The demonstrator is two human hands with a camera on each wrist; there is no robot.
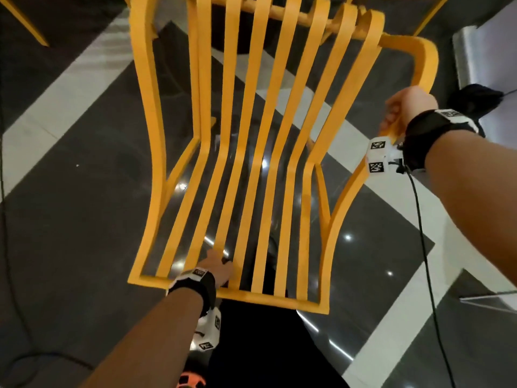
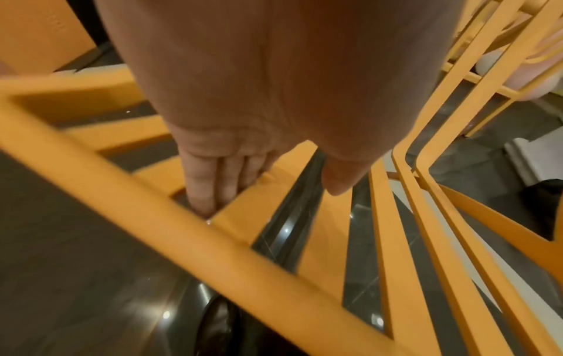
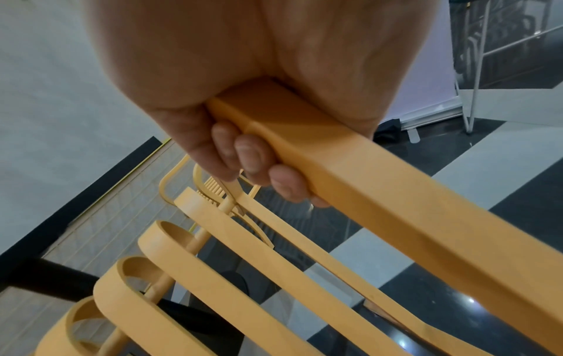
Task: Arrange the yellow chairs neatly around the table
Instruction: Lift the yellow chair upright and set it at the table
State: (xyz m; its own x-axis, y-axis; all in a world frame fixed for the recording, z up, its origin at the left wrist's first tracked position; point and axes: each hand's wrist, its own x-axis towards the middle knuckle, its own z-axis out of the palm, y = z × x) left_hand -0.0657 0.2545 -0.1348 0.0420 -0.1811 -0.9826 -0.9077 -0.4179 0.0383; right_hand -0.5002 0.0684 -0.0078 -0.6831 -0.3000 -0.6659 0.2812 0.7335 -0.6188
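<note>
A yellow slatted chair (image 1: 145, 79) fills the head view, seen from above and behind its backrest. My left hand (image 1: 216, 266) is at the top of the backrest (image 2: 213, 250). Its fingers (image 2: 210, 183) reach down through a gap between slats and the thumb lies on the other side, so it grips one slat. My right hand (image 1: 400, 113) is on the right armrest (image 3: 396, 200), with its fingers (image 3: 259, 163) curled round the bar. In the right wrist view a table (image 3: 100, 212) with a light top and a black edge lies just beyond the chair's front.
Parts of other yellow chairs show at the top left (image 1: 25, 21) and top right (image 1: 428, 12). A black cable (image 1: 419, 219) hangs from my right wrist. A black bag (image 1: 472, 99) lies on the glossy dark-and-white floor at the right.
</note>
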